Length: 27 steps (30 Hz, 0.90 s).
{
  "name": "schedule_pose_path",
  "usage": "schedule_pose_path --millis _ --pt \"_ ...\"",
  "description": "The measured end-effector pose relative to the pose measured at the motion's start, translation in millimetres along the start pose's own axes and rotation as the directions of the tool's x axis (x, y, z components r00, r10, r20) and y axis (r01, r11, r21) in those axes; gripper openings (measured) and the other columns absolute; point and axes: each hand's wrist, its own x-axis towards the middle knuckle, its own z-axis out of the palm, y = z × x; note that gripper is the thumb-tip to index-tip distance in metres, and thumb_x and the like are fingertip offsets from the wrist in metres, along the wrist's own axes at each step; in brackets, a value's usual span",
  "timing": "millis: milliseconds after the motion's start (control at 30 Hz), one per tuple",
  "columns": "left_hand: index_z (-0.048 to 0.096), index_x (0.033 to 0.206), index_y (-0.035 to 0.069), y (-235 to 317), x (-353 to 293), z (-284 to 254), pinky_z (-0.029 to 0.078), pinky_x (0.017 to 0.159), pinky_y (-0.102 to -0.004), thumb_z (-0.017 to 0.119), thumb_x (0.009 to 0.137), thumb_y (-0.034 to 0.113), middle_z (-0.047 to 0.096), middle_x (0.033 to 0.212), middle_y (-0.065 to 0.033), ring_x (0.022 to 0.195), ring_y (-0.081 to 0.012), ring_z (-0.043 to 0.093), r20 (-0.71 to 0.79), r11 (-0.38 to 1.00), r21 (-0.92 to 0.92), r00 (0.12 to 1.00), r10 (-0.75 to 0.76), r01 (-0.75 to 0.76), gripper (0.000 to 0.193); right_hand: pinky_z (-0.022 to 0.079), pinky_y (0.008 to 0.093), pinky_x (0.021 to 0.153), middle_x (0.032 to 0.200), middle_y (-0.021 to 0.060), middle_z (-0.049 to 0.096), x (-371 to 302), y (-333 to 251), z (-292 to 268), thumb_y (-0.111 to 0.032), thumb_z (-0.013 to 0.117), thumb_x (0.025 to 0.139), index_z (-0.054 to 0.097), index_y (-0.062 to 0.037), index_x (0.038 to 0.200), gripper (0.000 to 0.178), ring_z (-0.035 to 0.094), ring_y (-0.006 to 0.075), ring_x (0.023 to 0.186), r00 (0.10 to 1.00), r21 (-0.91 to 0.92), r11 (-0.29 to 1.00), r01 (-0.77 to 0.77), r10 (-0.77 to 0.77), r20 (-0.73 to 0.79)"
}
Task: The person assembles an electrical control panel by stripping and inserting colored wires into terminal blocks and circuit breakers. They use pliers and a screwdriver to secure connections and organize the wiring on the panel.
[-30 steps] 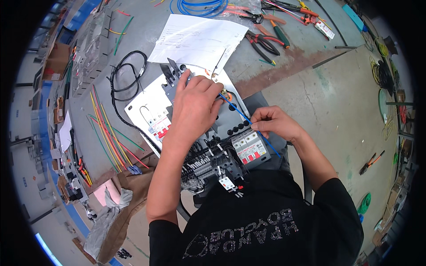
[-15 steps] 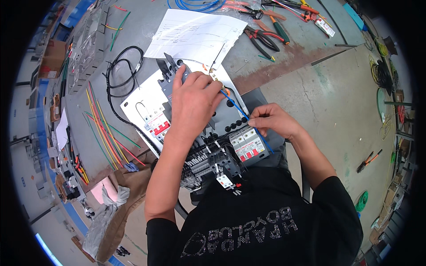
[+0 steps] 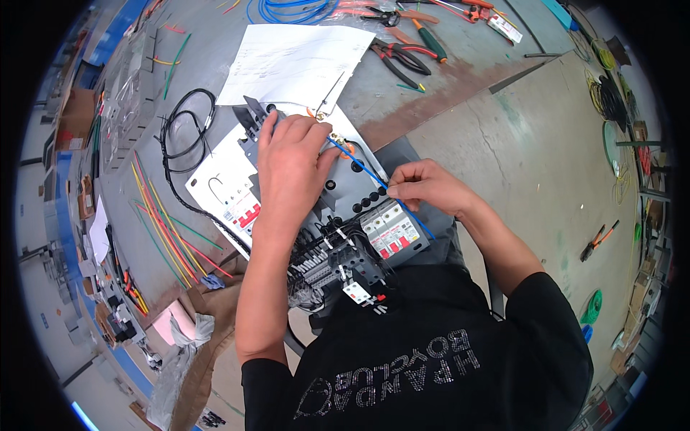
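A white mounting panel with electrical parts rests in front of me, partly on the table's edge. Between my hands a blue wire runs across the panel's right side. My left hand lies over the dark grey breaker, its fingers closed round the wire's far end; the fingertips are partly hidden. My right hand pinches the wire near its lower part, beside the panel's right edge. Just below that stretch is a white circuit breaker with red switches. Another red-switched breaker sits at the panel's left.
Printed paper sheets lie beyond the panel. Pliers and a screwdriver are at the far right of the table. A black cable coils at left, near several coloured wires. A blue wire coil lies farthest away.
The panel, table and hands have shifted left in the view together. Both hands keep nearly the same places on the blue wire.
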Motion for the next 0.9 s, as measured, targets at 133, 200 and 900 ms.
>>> schedule_pose_path --millis 133,200,900 --pt "0.076 0.114 0.008 2.3 0.1 -0.6 0.037 0.122 -0.0534 0.086 0.081 0.018 0.074 0.115 -0.0082 0.119 -0.029 0.066 0.005 1.0 -0.01 1.0 -0.002 0.002 0.036 0.045 0.0248 0.059 0.074 -0.0013 0.065 1.0 6.6 -1.7 -0.019 0.079 0.096 0.073 -0.0026 0.089 0.019 0.057 0.0067 0.063 1.0 0.008 1.0 -0.001 0.001 -0.008" --pt "0.076 0.115 0.008 0.3 0.4 -2.8 0.037 0.122 -0.0536 0.086 0.081 0.019 0.074 0.116 -0.0083 0.119 -0.0291 0.066 0.013 1.0 0.002 1.0 -0.012 0.012 0.037 0.045 0.0249 0.058 0.073 -0.001 0.065 3.7 6.5 -0.9 -0.019 0.079 0.096 0.073 -0.0023 0.088 0.019 0.057 0.0071 0.062 1.0 -0.008 1.0 0.01 -0.01 -0.001" --pt "0.073 0.12 0.006 2.0 -0.8 -7.5 0.037 0.122 -0.0526 0.087 0.081 0.019 0.075 0.115 -0.0107 0.12 -0.0316 0.066 0.036 0.998 -0.042 0.999 -0.035 0.037 0.043 0.044 0.0237 0.062 0.081 -0.0022 0.064 -4.7 7.4 4.1 -0.016 0.076 0.099 0.068 -0.0039 0.089 0.017 0.055 0.0055 0.069 0.994 -0.027 0.994 0.109 -0.109 0.002"
